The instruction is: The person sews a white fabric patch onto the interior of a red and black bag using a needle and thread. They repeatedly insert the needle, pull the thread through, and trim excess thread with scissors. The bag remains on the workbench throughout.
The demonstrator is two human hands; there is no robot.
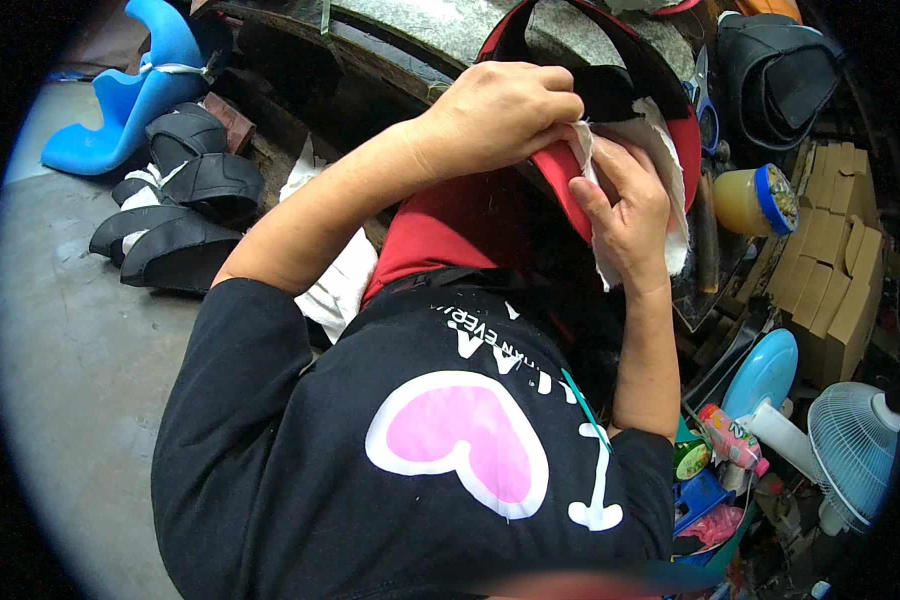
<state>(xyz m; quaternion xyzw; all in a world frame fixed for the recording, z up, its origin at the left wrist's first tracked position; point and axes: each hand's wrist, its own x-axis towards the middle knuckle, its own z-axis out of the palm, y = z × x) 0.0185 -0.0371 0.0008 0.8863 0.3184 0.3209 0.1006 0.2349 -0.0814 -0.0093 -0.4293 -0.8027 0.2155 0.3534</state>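
Over my lap is a curved red-and-black piece point(562, 188), which looks like a shoe upper, with ragged white lining fabric point(678, 240) along its inside. My left hand point(515, 108) reaches across from the left, fingers closed in a pinch on the edge of the white lining. My right hand point(630, 205) holds the red-and-black piece from the right, its thumb up and its fingers curled inside, partly hidden by the lining. The far part of the piece rests against a grey stone slab point(410, 28).
Black shoe uppers point(210, 190) lie in a pile at left beside a blue shoe last point(120, 115). At right are blue-handled scissors point(708, 120), black sheet pieces point(775, 75), a blue-lidded jar point(750, 200), stacked cardboard boxes point(820, 270), a pink bottle point(732, 438) and a fan point(855, 440).
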